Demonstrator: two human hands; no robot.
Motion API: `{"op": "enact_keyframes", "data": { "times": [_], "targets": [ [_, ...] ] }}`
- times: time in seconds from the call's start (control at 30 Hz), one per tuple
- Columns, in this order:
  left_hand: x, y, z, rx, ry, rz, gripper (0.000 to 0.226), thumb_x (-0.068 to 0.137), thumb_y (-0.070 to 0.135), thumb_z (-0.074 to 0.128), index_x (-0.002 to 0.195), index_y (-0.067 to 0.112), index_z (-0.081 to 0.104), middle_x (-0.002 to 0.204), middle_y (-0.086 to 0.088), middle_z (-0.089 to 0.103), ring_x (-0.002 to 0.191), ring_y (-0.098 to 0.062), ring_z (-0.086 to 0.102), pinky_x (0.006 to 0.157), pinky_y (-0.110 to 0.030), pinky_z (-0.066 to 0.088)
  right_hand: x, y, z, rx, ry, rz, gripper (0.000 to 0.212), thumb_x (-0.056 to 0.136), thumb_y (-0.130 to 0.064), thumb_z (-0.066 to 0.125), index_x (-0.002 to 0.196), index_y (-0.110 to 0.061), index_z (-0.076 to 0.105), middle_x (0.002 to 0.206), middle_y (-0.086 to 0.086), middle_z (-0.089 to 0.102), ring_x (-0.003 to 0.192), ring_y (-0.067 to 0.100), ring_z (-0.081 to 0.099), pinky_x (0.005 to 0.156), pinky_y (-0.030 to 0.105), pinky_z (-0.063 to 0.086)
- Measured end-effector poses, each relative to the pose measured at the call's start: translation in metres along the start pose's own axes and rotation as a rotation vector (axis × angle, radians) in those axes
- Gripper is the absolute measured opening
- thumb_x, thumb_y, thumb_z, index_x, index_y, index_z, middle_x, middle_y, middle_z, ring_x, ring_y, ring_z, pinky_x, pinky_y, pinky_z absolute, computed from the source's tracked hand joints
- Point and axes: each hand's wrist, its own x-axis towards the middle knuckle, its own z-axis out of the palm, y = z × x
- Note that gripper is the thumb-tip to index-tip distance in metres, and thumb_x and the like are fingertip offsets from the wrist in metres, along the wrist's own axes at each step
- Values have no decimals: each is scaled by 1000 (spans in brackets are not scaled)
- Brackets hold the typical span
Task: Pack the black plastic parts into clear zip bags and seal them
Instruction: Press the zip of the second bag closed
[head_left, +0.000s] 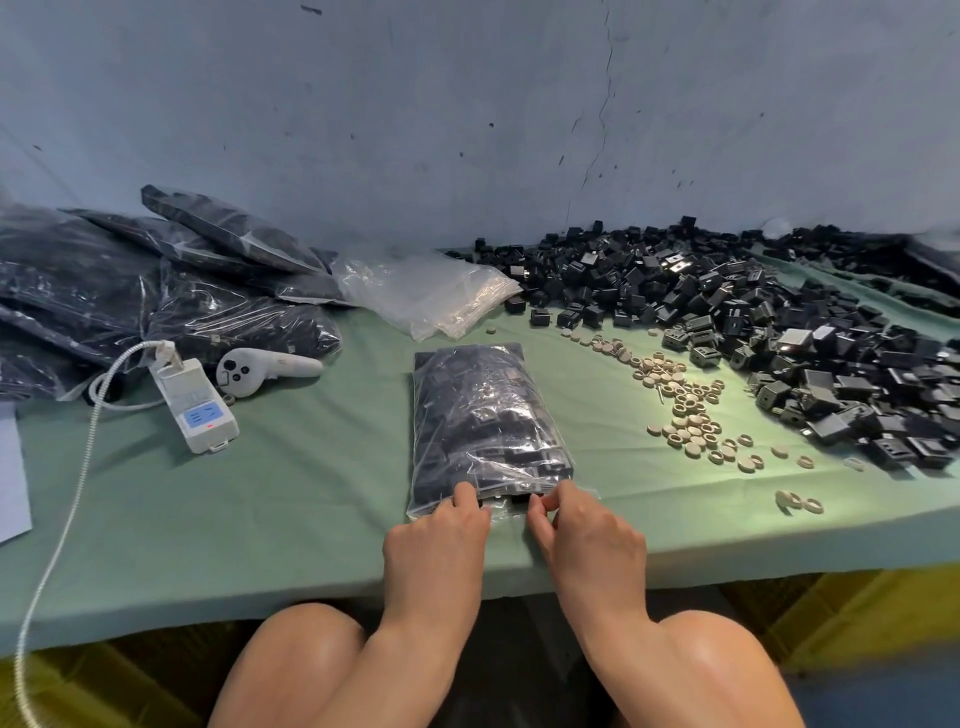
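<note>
One zip bag (485, 415) in left hand (441, 535) and right hand (587, 530)

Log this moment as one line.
stage: sealing | left hand: holds bag mouth | right hand: pinches bag mouth | bag: filled, flat on table | parts: pile at right, unpacked

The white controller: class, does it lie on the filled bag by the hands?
No, the white controller lies on the green cloth, left of the filled bag.
</note>
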Motion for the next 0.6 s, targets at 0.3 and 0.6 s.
{"op": "enact_keyframes", "data": {
  "times": [0.3,0.6],
  "targets": [
    [-6,-27,-1,-61,-16,-114,38,80,46,69,99,16,57,91,-4,52,78,-23,56,63,-37,48,8,4,-1,65,-78,89,35,95,-52,56,80,-24,43,76,-8,50,61,21,52,54,31,31],
    [5,-50,0,-410,-211,-405,20,98,44,45,99,33,29,77,6,61,71,-21,59,61,-37,45,22,38,-14,150,-288,58,38,97,-45,56,130,-32,42,96,-12,57,97,15,56,81,32,48]
  ]
}}
